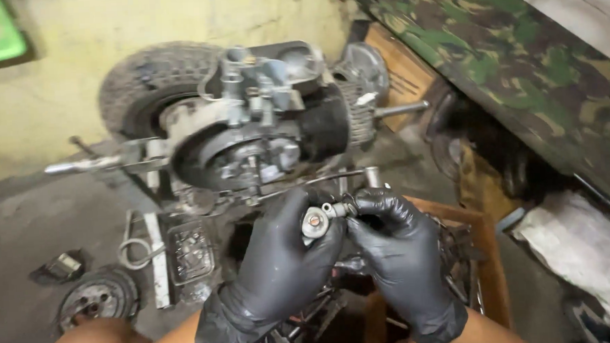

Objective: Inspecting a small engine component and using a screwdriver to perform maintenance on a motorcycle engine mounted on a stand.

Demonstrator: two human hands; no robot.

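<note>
An engine (262,125) with its wheel (147,82) lies on the floor (26,225), a wooden crate (490,252) nearer. Above the crate, the gloved left hand (281,262) and right hand (397,246) both pinch a small metal fitting (317,221) (probably light, rigid, oily; best gripped by its round body). The hands meet, palms inward, fingers curled.
</note>
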